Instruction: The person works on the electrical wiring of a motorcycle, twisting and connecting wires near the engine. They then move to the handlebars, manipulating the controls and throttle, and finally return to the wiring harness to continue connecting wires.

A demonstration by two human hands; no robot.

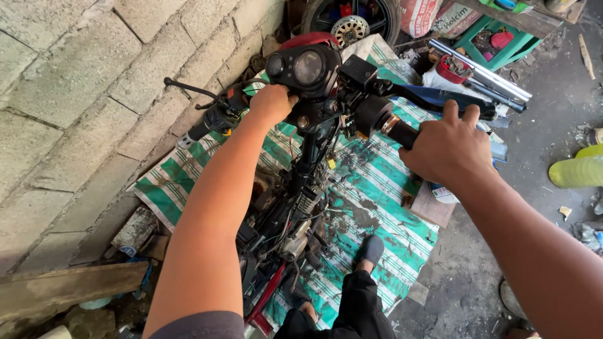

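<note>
A stripped motorcycle frame (292, 213) stands on a green-and-white striped tarp (377, 188), seen from above. My left hand (271, 103) grips the handlebar just left of the black instrument cluster (304, 66), beside the left grip and its lever (207, 119). My right hand (447, 147) is closed around the right handlebar grip (402, 133), with two fingers raised toward the lever. My legs in dark trousers and one foot in a dark shoe (370, 250) show below, next to the frame.
A block wall (94, 94) runs close along the left. At the top lie a wheel with a brake disc (350, 25), chrome tubes (483, 72), sacks and a green crate (502, 41). A wooden plank (69, 285) lies bottom left; a yellow-green container (578, 169) sits right.
</note>
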